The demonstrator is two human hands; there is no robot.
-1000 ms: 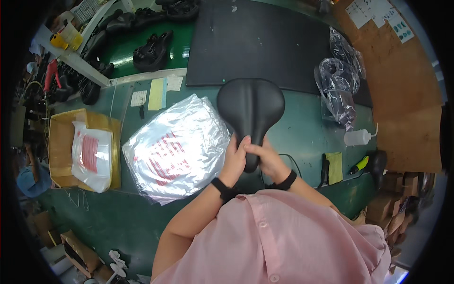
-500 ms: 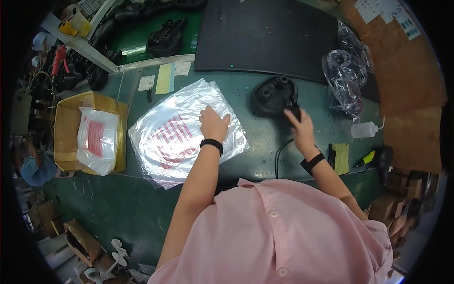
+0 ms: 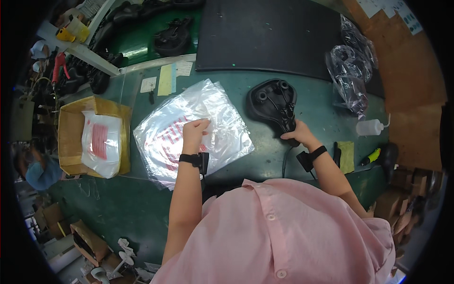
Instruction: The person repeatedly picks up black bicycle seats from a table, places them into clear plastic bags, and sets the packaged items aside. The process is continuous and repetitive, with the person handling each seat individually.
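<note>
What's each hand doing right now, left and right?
Left hand: pinching the top clear plastic bag.
Right hand: gripping the narrow end of the upturned black saddle.

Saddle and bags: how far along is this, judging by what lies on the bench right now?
Done: the black saddle lies upside down on the green bench, rails up. In hand: the right hand grips its narrow end, while the left hand pinches the top clear plastic bag of the stack. Left: the saddle is still outside any bag. Bagged pieces rest in the cardboard box at left.
</note>
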